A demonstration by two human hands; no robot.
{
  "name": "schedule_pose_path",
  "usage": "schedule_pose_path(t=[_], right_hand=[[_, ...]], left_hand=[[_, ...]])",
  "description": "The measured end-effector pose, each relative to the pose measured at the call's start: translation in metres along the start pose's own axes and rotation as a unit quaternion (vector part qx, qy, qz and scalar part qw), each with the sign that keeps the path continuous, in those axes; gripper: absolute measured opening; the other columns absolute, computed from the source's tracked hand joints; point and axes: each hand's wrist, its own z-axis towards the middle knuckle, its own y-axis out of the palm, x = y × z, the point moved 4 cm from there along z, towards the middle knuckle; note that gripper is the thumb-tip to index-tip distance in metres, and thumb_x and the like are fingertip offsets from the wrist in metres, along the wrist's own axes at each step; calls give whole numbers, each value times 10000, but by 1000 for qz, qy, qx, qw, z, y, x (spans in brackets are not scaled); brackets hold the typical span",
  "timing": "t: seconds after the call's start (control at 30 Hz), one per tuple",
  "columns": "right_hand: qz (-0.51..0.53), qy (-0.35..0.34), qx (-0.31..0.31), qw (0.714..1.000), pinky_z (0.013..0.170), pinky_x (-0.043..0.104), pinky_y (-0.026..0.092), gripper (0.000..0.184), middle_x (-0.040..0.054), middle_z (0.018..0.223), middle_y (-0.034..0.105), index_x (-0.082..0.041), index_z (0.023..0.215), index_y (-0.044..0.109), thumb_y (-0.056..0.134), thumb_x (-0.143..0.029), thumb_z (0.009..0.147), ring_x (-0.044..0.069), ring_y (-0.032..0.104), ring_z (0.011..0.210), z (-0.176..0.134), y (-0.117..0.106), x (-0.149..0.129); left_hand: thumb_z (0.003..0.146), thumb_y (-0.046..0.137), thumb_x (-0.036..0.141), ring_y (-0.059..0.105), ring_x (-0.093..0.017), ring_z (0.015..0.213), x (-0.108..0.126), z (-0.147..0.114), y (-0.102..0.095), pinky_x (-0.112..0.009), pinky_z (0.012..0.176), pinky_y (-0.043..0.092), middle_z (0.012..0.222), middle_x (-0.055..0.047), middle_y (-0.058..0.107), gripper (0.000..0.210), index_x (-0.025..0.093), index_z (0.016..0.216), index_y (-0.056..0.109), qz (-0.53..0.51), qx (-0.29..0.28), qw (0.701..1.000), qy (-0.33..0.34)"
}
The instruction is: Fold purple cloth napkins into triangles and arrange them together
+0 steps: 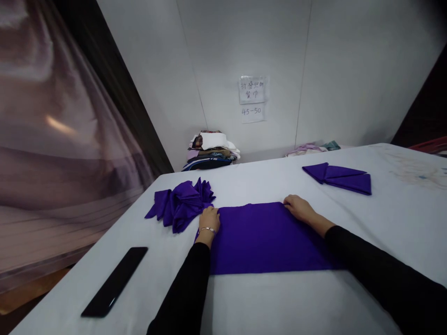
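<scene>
Purple cloth napkin (pixel 254 242), one: we find it flat as a broad rectangle on the white-covered table (pixel 258 304), below and between the two hands, its near edge reaching toward the wearer.

Left hand (pixel 209 219), one: on the napkin's far left corner area, fingers bent. Whether cloth is pinched there we cannot tell. We note a bracelet (pixel 208 229) at the wrist and a black sleeve.

Right hand (pixel 297 207), one: at the far right corner, fingertips gathered at the edge; whether they close on cloth we cannot tell.

Pleated purple cloth bundle (pixel 181 203), one: just beside the left hand, outward from it.

Folded purple napkin (pixel 344 177), one: beyond the right hand and farther right, pointed at one end.

Flat black oblong object (pixel 115 283), one: nearer than the left hand and outward; its kind we cannot tell.

Stack of folded fabrics (pixel 211 151), one: well beyond the left hand. Low heap of lavender and teal fabrics (pixel 309 148): well beyond the right.

Handwritten paper sign (pixel 252 95), reading "45-50" below: on the pale wall, beyond both hands.
</scene>
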Motion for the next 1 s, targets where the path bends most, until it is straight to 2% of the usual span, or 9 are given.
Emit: schedule_pose_path(t=[0.2,0.4,0.6,0.7,0.77,0.83,0.93,1.0], right_hand=[[-40,-15,78,996,674,271,358,152,49,794,598,-185,776,577,440,-216,836,181,519,769,-9,-10,-5],[-70,-47,120,989,643,283,349,224,43,733,583,-190,714,535,419,-294,874,183,508,705,-18,-27,-7],[-86,-99,164,978,660,309,359,256,53,726,578,-192,714,511,416,-355,887,196,508,712,-35,-48,-14],[-60,-123,185,973,696,328,380,259,66,762,589,-195,724,510,431,-386,880,205,524,753,-50,-64,-20],[-15,-131,194,972,716,335,397,265,67,781,597,-202,713,505,438,-402,874,203,538,768,-64,-74,-24],[58,-118,186,974,705,323,417,277,65,820,609,-211,687,489,449,-419,864,195,553,781,-81,-82,-26],[192,-45,140,970,615,271,430,293,40,847,621,-215,661,470,487,-453,831,169,564,743,-109,-82,-27],[273,20,102,957,535,243,405,286,1,735,602,-220,685,480,503,-475,812,140,535,631,-127,-74,-26]], left_hand=[[803,467,182,535,-183,866,-3,4,-3,-288,755,376,857,-61,601,166,179,796,632,4,-1,1000,23],[811,427,171,536,-207,858,-2,-6,-12,-325,749,385,850,-73,594,153,170,767,574,-21,32,998,53],[812,404,156,487,-182,1069,-3,-25,-39,-333,926,336,1061,-70,582,101,198,809,495,-87,77,988,105],[836,370,219,518,-182,1006,-4,-45,-57,-344,895,360,958,-41,600,93,214,796,454,-176,81,973,128],[852,356,286,546,-163,812,-5,-62,-66,-306,764,408,793,-1,572,123,222,783,435,-237,58,961,129],[861,350,339,493,-133,638,-4,-82,-72,-264,643,396,669,41,496,153,228,789,428,-270,19,955,123],[861,352,384,411,-111,553,-1,-112,-77,-238,569,348,596,67,423,187,229,791,430,-303,-46,946,109],[832,408,416,375,-105,535,0,-130,-78,-230,540,323,571,75,387,196,227,814,458,-312,-89,942,85]])
